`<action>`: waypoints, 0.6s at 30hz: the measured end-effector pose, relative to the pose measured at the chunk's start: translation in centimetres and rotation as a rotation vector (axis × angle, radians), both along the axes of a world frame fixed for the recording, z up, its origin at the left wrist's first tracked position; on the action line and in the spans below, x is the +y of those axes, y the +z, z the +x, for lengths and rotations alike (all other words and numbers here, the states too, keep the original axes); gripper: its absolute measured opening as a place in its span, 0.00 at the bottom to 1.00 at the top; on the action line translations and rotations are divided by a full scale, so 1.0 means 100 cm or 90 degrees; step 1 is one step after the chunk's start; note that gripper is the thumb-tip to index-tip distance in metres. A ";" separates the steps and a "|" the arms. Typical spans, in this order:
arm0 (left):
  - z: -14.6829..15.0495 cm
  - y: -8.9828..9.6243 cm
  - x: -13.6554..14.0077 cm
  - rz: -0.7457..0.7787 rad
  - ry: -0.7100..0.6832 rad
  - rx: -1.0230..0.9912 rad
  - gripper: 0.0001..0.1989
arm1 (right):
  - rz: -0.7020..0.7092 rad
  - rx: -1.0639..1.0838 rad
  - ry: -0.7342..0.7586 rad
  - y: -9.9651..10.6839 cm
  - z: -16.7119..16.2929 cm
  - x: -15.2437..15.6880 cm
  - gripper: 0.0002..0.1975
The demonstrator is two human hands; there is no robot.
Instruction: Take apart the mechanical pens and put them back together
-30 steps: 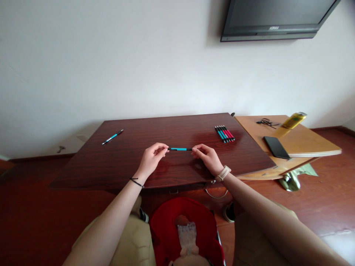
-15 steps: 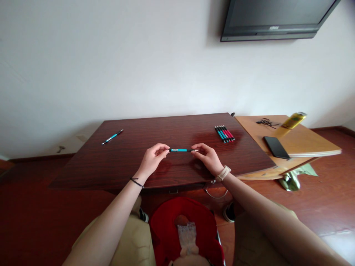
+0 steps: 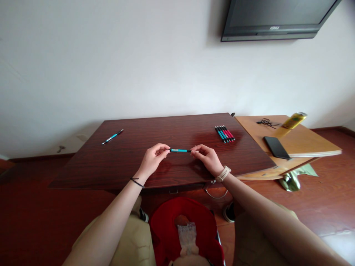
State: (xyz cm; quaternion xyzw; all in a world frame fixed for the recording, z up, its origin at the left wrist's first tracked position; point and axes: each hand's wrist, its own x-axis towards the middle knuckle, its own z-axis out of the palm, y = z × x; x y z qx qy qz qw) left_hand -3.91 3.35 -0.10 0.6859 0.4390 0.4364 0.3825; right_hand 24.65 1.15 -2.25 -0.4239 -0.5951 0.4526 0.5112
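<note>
Between my two hands, a blue-and-black pen is held level above the dark wooden table. My left hand pinches its left end with thumb and fingers. At the other end, the tip is pinched by my right hand, whose fingers partly cover it. A second blue pen lies slanted on the table's left side. Several pens, some blue and some red with black ends, lie side by side at the right.
A lighter wooden table adjoins on the right, bearing a black phone, a dark cable and a yellow can. A television hangs on the wall. Below me is a red stool.
My right fingers have shifted very slightly left along the pen. Both hands still hold it in nearly the same place; the other pens have not moved.
</note>
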 end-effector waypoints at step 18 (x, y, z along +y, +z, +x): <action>0.001 0.001 0.000 0.008 0.007 0.023 0.12 | -0.006 0.005 -0.004 0.003 -0.001 -0.001 0.19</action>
